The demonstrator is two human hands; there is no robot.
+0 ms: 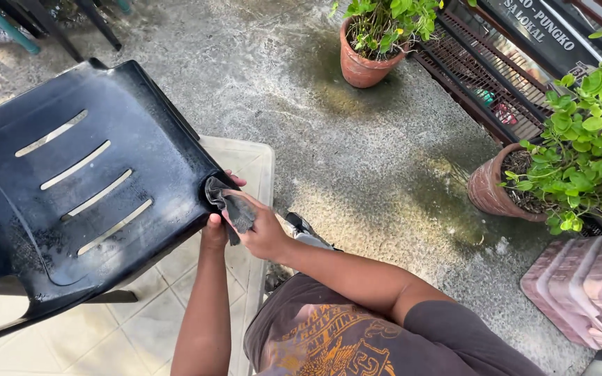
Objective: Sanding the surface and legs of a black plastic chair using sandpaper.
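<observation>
A black plastic chair (85, 174) with several slots in its back lies tilted over a pale tiled step, dusty and smeared. My right hand (263, 230) holds a grey rag (231, 205) pressed against the chair's right edge. My left hand (214, 226) sits just under that edge, beside the rag, its fingers mostly hidden behind the chair and the cloth. Both forearms reach in from the bottom of the view.
Two clay pots with green plants stand on the wet concrete: one at the top (364, 63), one at the right (499, 188). A dark metal rack (482, 83) runs along the top right. Pinkish stacked trays (587, 292) lie at the lower right. Chair legs (43, 24) show at top left.
</observation>
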